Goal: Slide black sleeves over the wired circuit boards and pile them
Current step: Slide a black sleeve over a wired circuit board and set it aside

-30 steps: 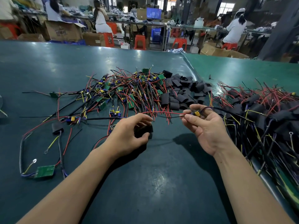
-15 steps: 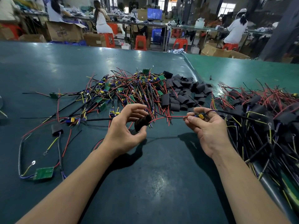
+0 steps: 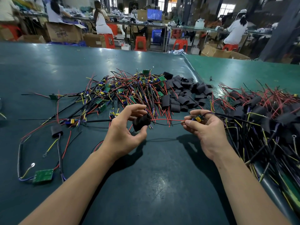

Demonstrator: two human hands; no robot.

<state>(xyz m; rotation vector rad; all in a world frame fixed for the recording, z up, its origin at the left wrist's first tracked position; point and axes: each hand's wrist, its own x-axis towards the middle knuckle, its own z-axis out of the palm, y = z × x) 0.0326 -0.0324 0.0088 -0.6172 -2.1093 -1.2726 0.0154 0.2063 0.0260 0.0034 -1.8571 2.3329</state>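
Sleeve pinched in L hand, wires threaded thru.
R hand pinches board just right; wires run left-right btwn them, sleeve must slide right.

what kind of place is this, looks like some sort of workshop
Most likely an electronics assembly factory floor. A long green-matted table holds a heap of wired circuit boards and loose black sleeves, and other workers sit on red stools at benches among cardboard boxes.

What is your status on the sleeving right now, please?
Left hand grips sleeve. Right hand pinches board. Wires threaded into sleeve, board not yet covered. Nothing in the way.
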